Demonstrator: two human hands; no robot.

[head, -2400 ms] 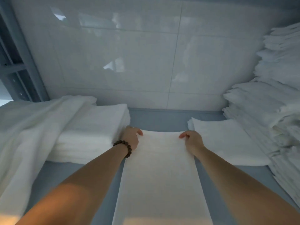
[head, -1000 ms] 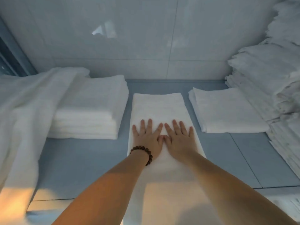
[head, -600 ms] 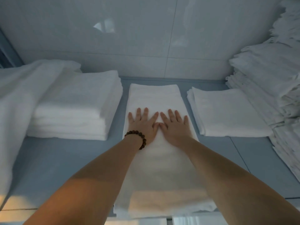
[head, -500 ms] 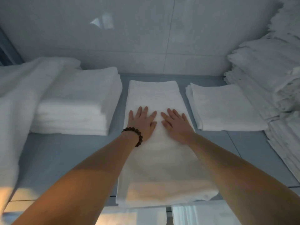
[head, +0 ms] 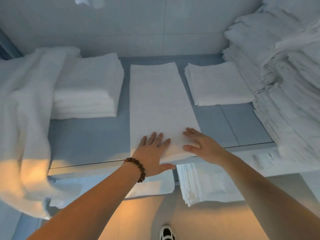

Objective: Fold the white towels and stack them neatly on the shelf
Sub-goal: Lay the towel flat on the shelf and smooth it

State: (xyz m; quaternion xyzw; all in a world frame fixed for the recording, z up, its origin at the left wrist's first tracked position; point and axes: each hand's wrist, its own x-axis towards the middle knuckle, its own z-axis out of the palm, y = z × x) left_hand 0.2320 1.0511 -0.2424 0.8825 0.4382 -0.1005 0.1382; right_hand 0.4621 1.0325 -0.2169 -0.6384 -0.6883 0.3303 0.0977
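Note:
A long white towel (head: 159, 104), folded into a narrow strip, lies flat down the middle of the grey shelf (head: 90, 139). My left hand (head: 152, 153), with a bead bracelet on the wrist, rests flat on the towel's near end, its thumb hanging over the shelf's front edge. My right hand (head: 202, 144) lies flat beside it on the near right corner, fingers spread. A stack of folded white towels (head: 90, 87) sits left of the strip, and a thin folded towel pile (head: 218, 84) sits to its right.
A loose white towel (head: 26, 118) drapes over the shelf's left end and hangs below it. A tall, uneven heap of white towels (head: 285, 75) fills the right side. Folded towels (head: 204, 182) lie on a lower shelf. A tiled wall (head: 138, 26) closes the back. My shoe (head: 167, 232) shows below.
Both hands slid from the towel's middle back to its near end and spread apart. The view has tilted down, so the lower shelf and floor now show.

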